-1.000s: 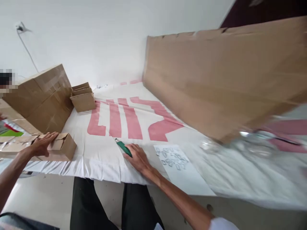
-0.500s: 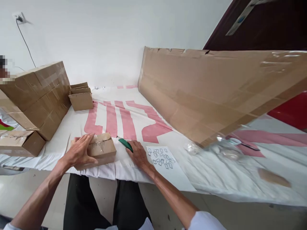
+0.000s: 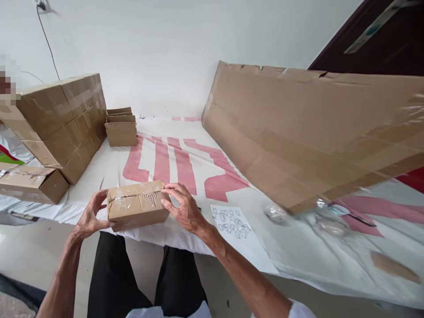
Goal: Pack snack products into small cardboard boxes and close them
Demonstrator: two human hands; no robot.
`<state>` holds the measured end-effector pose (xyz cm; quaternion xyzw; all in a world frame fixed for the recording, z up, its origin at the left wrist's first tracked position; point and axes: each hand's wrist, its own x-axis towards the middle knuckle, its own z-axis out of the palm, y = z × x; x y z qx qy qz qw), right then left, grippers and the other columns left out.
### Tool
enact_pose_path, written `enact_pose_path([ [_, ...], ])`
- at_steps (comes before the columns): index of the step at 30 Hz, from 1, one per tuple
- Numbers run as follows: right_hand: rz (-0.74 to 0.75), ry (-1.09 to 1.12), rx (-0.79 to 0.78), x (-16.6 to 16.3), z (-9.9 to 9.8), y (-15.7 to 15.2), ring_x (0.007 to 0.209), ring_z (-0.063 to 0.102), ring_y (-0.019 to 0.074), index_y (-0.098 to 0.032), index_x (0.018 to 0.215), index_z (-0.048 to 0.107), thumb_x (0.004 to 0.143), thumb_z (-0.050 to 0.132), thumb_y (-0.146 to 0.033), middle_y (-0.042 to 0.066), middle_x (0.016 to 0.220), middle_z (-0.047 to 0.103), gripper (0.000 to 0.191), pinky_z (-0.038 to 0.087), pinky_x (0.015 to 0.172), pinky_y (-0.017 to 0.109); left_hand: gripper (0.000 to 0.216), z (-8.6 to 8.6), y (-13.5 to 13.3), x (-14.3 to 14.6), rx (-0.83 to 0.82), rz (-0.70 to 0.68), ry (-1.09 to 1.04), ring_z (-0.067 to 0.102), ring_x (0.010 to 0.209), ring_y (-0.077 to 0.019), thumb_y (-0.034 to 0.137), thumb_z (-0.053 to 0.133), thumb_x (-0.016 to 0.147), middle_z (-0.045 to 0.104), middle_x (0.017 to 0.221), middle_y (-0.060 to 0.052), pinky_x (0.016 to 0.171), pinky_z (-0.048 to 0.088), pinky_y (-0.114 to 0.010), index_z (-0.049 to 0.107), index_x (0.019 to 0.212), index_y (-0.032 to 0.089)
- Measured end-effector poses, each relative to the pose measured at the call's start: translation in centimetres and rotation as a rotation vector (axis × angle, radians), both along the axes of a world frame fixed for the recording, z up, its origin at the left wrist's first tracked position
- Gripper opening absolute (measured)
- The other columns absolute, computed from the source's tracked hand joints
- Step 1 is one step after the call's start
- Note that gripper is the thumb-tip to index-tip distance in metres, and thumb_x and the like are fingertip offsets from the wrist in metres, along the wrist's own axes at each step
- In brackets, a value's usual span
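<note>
A small cardboard box [image 3: 137, 207] lies near the table's front edge, with a ragged seam along its top. My left hand [image 3: 90, 216] grips its left end, thumb low on the front side and fingers around the back corner. At the right end my right hand [image 3: 185, 210] holds the box between thumb and fingers. Just behind that hand a bit of dark green shows, probably the knife, mostly hidden. To the right of my right hand lies a paper sheet [image 3: 236, 229] covered with small drawn shapes.
A stack of taped boxes [image 3: 66, 119] stands at left, with an open-topped box [image 3: 122, 132] beside it and another small box [image 3: 39, 183] in front. A large cardboard panel [image 3: 298, 128] leans at right. Crumpled clear tape [image 3: 275, 213] lies nearby. Part of a person shows far left.
My right hand has let go of the green-handled knife and taken the box's right end. My left hand has shifted from the box's top to its left end. The view has swung slightly left.
</note>
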<state>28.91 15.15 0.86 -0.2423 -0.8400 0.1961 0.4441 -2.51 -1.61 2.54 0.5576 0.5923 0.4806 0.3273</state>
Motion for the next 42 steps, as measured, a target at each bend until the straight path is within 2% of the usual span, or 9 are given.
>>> enact_pose_path([
  [3, 0.019, -0.055, -0.002, -0.1, 0.2, -0.5, 0.113, 0.067, 0.0287, -0.025, 0.115, 0.074, 0.099, 0.062, -0.026, 0.010, 0.117, 0.067, 0.020, 0.060, 0.096, 0.045, 0.095, -0.6, -0.9, 1.3, 0.061, 0.033, -0.007, 0.046, 0.152, -0.0425, 0.047, 0.101, 0.063, 0.052, 0.157, -0.018, 0.117, 0.049, -0.055, 0.049, 0.141, 0.029],
  [10, 0.040, -0.042, 0.011, 0.3, 0.0, -2.6, 0.110, 0.066, 0.0274, -0.023, 0.110, 0.074, 0.101, 0.062, -0.025, 0.010, 0.112, 0.066, 0.015, 0.058, 0.097, 0.045, 0.076, -1.2, -2.3, 2.8, 0.108, 0.053, 0.116, 0.041, 0.154, -0.0439, 0.050, 0.096, 0.071, 0.040, 0.164, -0.020, 0.118, 0.046, -0.058, 0.051, 0.127, 0.026],
  [14, 0.008, 0.038, -0.107, 1.2, -0.8, -1.2, 0.111, 0.068, 0.0269, -0.023, 0.115, 0.073, 0.104, 0.057, -0.033, 0.011, 0.116, 0.070, 0.022, 0.060, 0.090, 0.041, 0.080, -1.6, -2.0, 3.2, 0.126, 0.092, 0.085, 0.044, 0.152, -0.0438, 0.054, 0.097, 0.069, 0.038, 0.165, -0.022, 0.117, 0.047, -0.059, 0.050, 0.127, 0.026],
  [18, -0.102, 0.070, -0.261, 2.3, -1.8, 0.9, 0.103, 0.071, 0.0279, -0.021, 0.107, 0.074, 0.102, 0.056, -0.046, 0.013, 0.109, 0.074, 0.031, 0.061, 0.081, 0.040, 0.082, -2.0, -2.0, 3.3, 0.138, 0.114, 0.062, 0.047, 0.150, -0.0430, 0.054, 0.097, 0.068, 0.040, 0.165, -0.022, 0.115, 0.048, -0.059, 0.049, 0.128, 0.026],
  [21, -0.058, 0.030, -0.374, 2.3, -1.9, 1.1, 0.102, 0.072, 0.0277, -0.021, 0.103, 0.075, 0.100, 0.058, -0.052, 0.012, 0.108, 0.076, 0.036, 0.060, 0.082, 0.039, 0.081, -1.7, -2.1, 3.3, 0.117, 0.107, 0.083, 0.047, 0.150, -0.0433, 0.055, 0.097, 0.067, 0.042, 0.164, -0.022, 0.115, 0.047, -0.060, 0.051, 0.127, 0.025],
  [26, 0.002, 0.049, -0.419, 1.9, -0.8, 0.2, 0.108, 0.071, 0.0281, -0.022, 0.103, 0.076, 0.099, 0.058, -0.060, 0.011, 0.112, 0.076, 0.042, 0.059, 0.089, 0.039, 0.074, -0.8, -1.9, 3.4, 0.082, 0.068, 0.119, 0.045, 0.151, -0.0433, 0.055, 0.095, 0.069, 0.041, 0.165, -0.021, 0.115, 0.045, -0.060, 0.052, 0.123, 0.026],
  [30, -0.039, 0.048, -0.537, 2.1, -0.8, 0.3, 0.113, 0.071, 0.0312, -0.020, 0.113, 0.075, 0.094, 0.061, -0.069, 0.014, 0.120, 0.076, 0.054, 0.059, 0.093, 0.043, 0.071, -0.1, -2.0, 3.9, 0.103, 0.020, 0.171, 0.045, 0.151, -0.0427, 0.047, 0.092, 0.072, 0.040, 0.164, -0.021, 0.114, 0.047, -0.059, 0.053, 0.128, 0.026],
  [34, -0.068, 0.017, -0.623, 2.4, -1.5, 0.4, 0.114, 0.071, 0.0322, -0.019, 0.130, 0.070, 0.090, 0.064, -0.072, 0.015, 0.129, 0.075, 0.067, 0.059, 0.093, 0.043, 0.078, 0.4, -1.9, 5.1, 0.171, -0.042, 0.255, 0.038, 0.156, -0.0417, 0.033, 0.092, 0.071, 0.044, 0.161, -0.020, 0.122, 0.039, -0.059, 0.052, 0.137, 0.025],
  [42, -0.153, -0.013, -0.591, 3.2, -2.9, 1.2, 0.116, 0.068, 0.0330, -0.018, 0.126, 0.072, 0.092, 0.060, -0.069, 0.013, 0.124, 0.077, 0.063, 0.056, 0.096, 0.044, 0.092, 0.9, -0.7, 7.1, 0.232, -0.066, 0.311, 0.036, 0.156, -0.0456, 0.033, 0.095, 0.068, 0.039, 0.166, -0.020, 0.124, 0.037, -0.063, 0.051, 0.149, 0.027],
])
